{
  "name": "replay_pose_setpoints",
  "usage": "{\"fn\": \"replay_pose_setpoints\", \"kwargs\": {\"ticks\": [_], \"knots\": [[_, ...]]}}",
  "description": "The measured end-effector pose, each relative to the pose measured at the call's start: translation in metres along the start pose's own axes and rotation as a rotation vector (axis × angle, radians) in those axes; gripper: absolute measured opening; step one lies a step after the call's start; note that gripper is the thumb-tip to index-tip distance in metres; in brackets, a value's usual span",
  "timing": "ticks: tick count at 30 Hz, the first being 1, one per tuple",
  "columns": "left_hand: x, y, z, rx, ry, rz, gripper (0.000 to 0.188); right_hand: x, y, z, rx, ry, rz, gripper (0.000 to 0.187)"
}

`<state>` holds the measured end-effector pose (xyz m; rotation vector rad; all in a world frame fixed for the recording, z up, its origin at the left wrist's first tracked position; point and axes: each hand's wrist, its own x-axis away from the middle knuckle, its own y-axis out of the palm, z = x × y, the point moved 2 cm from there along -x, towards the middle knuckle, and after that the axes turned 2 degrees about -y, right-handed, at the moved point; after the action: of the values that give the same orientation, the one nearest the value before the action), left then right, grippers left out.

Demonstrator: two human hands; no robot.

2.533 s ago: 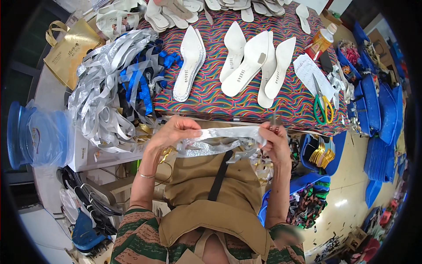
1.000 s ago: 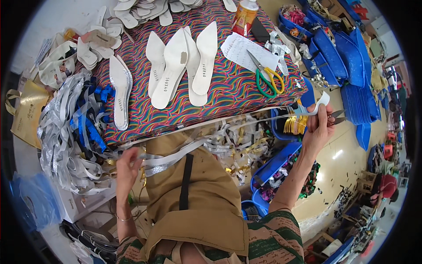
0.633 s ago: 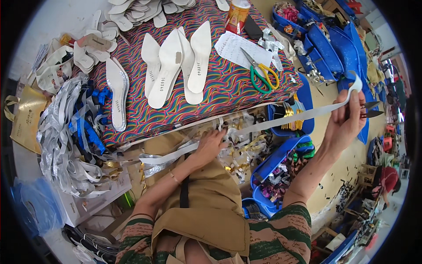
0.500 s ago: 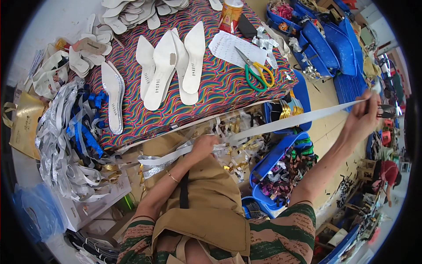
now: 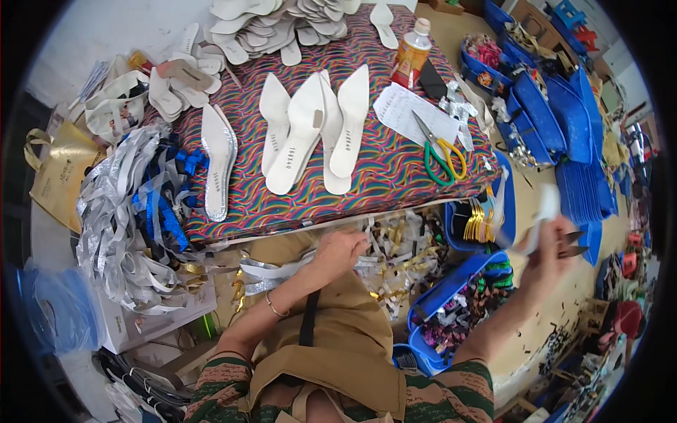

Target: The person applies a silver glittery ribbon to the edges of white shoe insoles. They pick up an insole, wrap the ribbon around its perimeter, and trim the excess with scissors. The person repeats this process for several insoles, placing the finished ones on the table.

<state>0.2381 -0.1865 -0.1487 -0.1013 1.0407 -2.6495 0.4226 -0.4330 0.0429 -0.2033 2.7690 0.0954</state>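
Observation:
My left hand [image 5: 337, 252] is closed over my apron at the table's front edge. Silver-white strips [image 5: 271, 273] run beneath its wrist and seem to end in its fingers. Out to the right, my right hand [image 5: 546, 257] is closed on a white strip [image 5: 547, 201], blurred by motion. Two dark pointed blades [image 5: 575, 240], apparently of small snips, stick out from the same hand; their handles are hidden. On the patterned table [image 5: 247, 218] lie several white shoe insoles [image 5: 300, 137] and one silver-edged insole [image 5: 220, 166].
Scissors [image 5: 438, 151] with green and yellow handles lie by a paper sheet [image 5: 412, 113] and a bottle [image 5: 412, 53]. Silver and blue strips [image 5: 127, 225] hang at the left. Blue bins [image 5: 423, 310] of scraps stand at the right. More insoles [image 5: 275, 35] are piled at the back.
My right hand has come inward and down; the white strip that stretched taut between the hands is now slack and blurred beside it. My left hand stays near the table edge. The view has shifted.

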Motion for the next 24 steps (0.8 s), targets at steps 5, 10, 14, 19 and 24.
{"fn": "replay_pose_setpoints", "kwargs": {"ticks": [5,10,14,19,24], "knots": [[-0.042,-0.086,0.004,0.378,-0.141,0.409,0.019,0.040,0.104,0.067,-0.264,0.391,-0.247,0.011],[-0.118,-0.120,-0.025,0.064,-0.078,0.586,0.042,0.068,0.168,0.116,-0.172,0.433,-0.543,0.011],[-0.161,-0.104,-0.043,-0.224,-0.280,0.368,0.052,0.090,0.202,0.143,0.072,0.209,-0.693,0.015],[-0.168,-0.127,-0.095,0.970,-0.319,0.066,0.057,0.096,0.207,0.148,0.356,0.104,-0.724,0.018],[-0.107,-0.160,-0.045,1.441,-0.134,-0.012,0.074,0.098,0.210,0.177,0.027,0.205,-0.566,0.016]]}}
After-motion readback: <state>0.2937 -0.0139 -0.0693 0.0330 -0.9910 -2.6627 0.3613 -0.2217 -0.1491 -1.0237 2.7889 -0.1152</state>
